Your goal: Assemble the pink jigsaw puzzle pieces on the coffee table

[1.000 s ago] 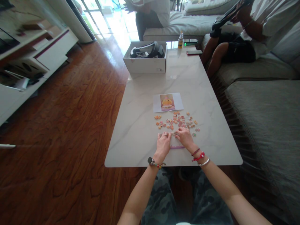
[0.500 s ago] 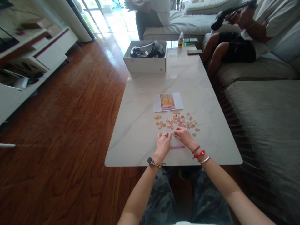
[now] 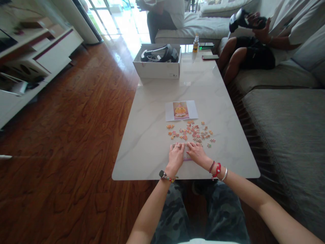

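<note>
A small puzzle tray (image 3: 187, 157) with a pale surface and a purple lower edge lies near the table's front edge, largely covered by my hands. My left hand (image 3: 176, 155) rests flat over its left part, fingers stretched forward to the top edge. My right hand (image 3: 196, 152) lies over the upper right part, its fingers extended and the tips down on the tray close to the left fingers. Whether a piece is under those fingertips is hidden. Just beyond the hands, loose jigsaw pieces (image 3: 195, 131) in orange and pink are scattered.
A creased sheet with a printed yellow figure (image 3: 180, 110) lies past the pieces on the marble table (image 3: 142, 135). Farther back stand a white box (image 3: 157, 70) holding a headset, a bottle (image 3: 195, 44) and phones. Two people sit on the sofas; one holds a headset (image 3: 238, 21).
My right hand has gone from a pinch at the tray's upper edge to fingers laid out on the tray, nearer the left hand. My left hand stays in place.
</note>
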`<state>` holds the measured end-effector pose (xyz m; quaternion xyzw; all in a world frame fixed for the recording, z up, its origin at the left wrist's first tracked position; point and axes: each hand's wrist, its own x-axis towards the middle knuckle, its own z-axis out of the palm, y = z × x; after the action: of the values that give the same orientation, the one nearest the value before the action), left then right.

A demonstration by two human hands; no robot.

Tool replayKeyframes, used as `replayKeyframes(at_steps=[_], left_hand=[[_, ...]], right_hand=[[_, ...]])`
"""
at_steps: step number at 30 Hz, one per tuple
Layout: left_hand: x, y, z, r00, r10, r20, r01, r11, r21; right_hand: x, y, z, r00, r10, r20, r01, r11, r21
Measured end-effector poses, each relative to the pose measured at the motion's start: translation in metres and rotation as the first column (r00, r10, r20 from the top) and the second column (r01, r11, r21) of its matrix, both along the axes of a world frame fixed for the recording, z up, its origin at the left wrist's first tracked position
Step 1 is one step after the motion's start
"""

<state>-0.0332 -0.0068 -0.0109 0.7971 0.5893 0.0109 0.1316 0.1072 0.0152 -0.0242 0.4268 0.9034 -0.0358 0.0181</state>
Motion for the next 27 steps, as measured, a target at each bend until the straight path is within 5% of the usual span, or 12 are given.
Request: replayKeyframes(at_steps=[13,22,27], left_hand=[[0.0,0.001,0.002,1.0,0.002,-0.017,-0.002,0.999,-0.045],[-0.002,-0.002,0.002,0.999,-0.028,-0.024,0.028,0.999,-0.019],[-0.004,-0.003,-0.003,0.999,-0.03,-0.019,0.03,0.999,0.014]], right_hand=[[0.011,0.025,0.033,0.987,0.093,0.132,-0.073,0.985,-0.155],[0.019,0.012,0.032,0.995,-0.076,0.063,0.082,0.991,-0.11],[0.018,0.0,0.02,1.0,-0.005,0.007,0.005,0.999,-0.04]])
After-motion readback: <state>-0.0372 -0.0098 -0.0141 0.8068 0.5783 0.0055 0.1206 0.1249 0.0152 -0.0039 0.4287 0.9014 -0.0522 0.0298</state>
